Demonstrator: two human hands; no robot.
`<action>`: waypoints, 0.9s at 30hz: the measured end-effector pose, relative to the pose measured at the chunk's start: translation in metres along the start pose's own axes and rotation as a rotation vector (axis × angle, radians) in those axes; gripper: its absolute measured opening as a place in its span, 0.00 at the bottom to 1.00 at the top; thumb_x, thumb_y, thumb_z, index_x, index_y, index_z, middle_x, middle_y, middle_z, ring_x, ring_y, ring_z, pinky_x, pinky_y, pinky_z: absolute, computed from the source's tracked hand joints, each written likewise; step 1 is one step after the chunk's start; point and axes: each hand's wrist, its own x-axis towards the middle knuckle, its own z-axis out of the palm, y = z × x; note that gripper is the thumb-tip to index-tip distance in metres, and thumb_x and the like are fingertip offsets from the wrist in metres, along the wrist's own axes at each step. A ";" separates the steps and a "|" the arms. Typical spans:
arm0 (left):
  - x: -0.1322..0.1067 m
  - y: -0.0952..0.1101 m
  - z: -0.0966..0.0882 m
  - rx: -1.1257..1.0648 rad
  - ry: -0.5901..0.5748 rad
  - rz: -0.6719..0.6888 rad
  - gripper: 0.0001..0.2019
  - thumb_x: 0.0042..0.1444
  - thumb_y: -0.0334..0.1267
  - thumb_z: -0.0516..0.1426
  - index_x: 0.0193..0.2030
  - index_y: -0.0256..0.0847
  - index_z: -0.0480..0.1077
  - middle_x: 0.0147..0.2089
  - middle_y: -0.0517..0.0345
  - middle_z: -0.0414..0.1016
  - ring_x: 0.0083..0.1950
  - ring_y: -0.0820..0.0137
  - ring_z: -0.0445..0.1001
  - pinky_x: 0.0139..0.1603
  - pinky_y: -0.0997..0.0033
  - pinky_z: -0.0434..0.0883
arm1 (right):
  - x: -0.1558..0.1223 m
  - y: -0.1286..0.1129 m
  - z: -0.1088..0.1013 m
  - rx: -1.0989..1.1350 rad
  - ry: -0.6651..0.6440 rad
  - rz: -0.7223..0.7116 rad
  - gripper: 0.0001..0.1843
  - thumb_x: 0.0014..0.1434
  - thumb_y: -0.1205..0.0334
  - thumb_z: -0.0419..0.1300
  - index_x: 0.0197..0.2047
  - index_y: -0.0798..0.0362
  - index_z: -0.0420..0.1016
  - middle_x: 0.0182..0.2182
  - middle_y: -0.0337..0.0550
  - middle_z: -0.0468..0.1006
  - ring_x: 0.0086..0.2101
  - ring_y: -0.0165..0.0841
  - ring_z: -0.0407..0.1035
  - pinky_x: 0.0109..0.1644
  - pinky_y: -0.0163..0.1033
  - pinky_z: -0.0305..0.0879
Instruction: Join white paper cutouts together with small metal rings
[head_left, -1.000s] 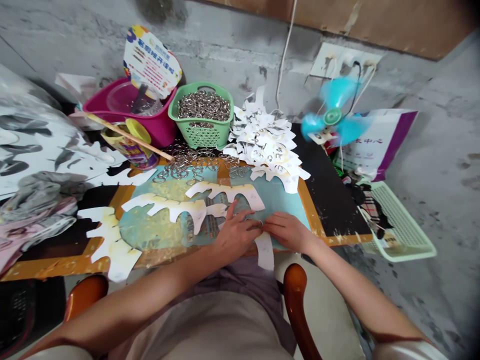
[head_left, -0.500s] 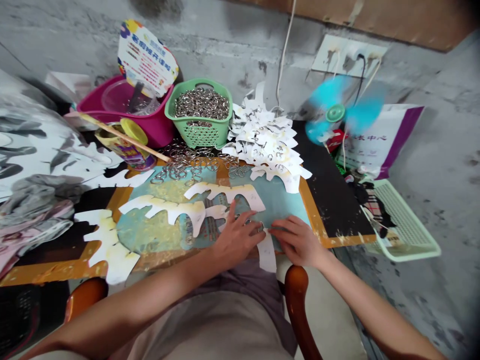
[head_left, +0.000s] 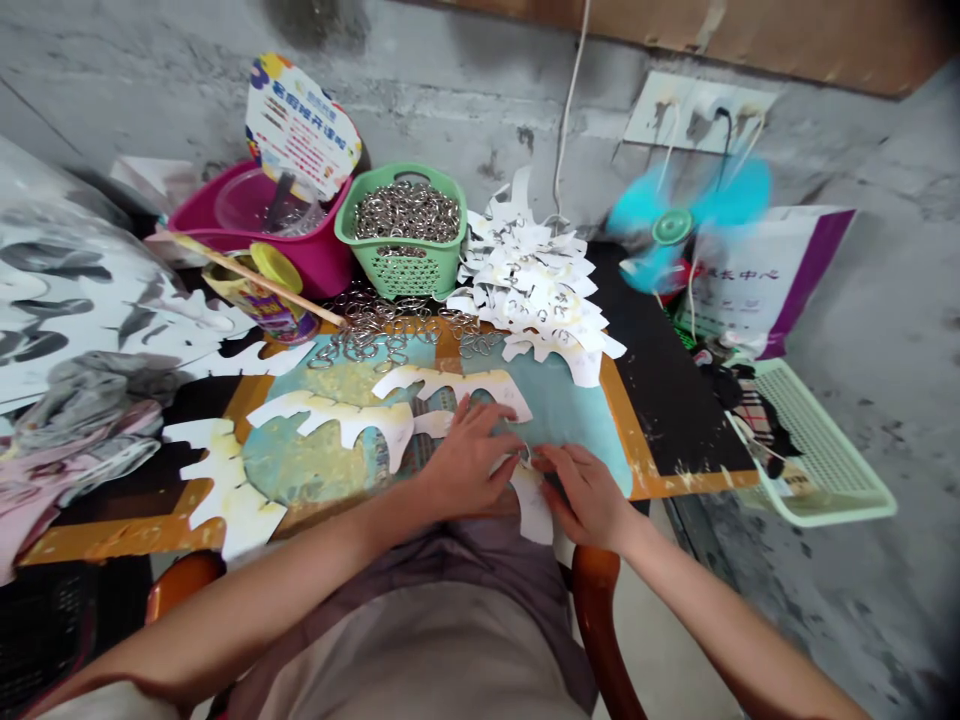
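My left hand (head_left: 466, 458) lies flat with fingers spread on a white paper cutout (head_left: 531, 503) at the near edge of the table (head_left: 675, 400). My right hand (head_left: 589, 492) presses on the same cutout from the right, fingertips pinched near a small metal ring (head_left: 526, 456) between the two hands. Whether those fingers grip the ring is unclear. Two more white cutouts (head_left: 352, 418) lie just left of my left hand on the teal mat (head_left: 577, 400).
A green basket of metal rings (head_left: 405, 228) stands at the back, loose rings (head_left: 375, 330) before it. A pile of white cutouts (head_left: 536, 290) lies right of it. A spinning blue fan (head_left: 671, 228), a pink tub (head_left: 300, 240) and a mint tray (head_left: 825, 460) surround the work area.
My right hand has slid left and nearer, closing in on the cutout beside my left hand. The view has shifted slightly.
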 end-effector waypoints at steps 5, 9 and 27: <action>0.035 -0.004 -0.005 0.110 -0.263 0.085 0.04 0.57 0.32 0.61 0.35 0.39 0.78 0.61 0.40 0.64 0.65 0.46 0.61 0.63 0.25 0.54 | -0.003 -0.002 0.007 0.002 0.053 0.016 0.30 0.63 0.70 0.52 0.66 0.56 0.50 0.43 0.55 0.78 0.41 0.47 0.71 0.43 0.52 0.70; 0.050 -0.002 -0.009 0.180 -0.421 0.249 0.07 0.59 0.28 0.56 0.35 0.36 0.77 0.62 0.37 0.64 0.67 0.48 0.60 0.63 0.23 0.54 | -0.005 -0.002 0.010 -0.010 0.073 0.044 0.29 0.62 0.70 0.52 0.65 0.57 0.51 0.44 0.55 0.78 0.42 0.49 0.71 0.44 0.54 0.69; 0.018 -0.008 -0.014 0.222 -0.166 0.268 0.11 0.57 0.30 0.59 0.47 0.39 0.75 0.66 0.35 0.60 0.72 0.43 0.53 0.65 0.21 0.49 | -0.016 -0.010 0.009 -0.141 -0.046 0.010 0.22 0.64 0.67 0.53 0.61 0.57 0.70 0.51 0.53 0.77 0.42 0.44 0.64 0.44 0.50 0.61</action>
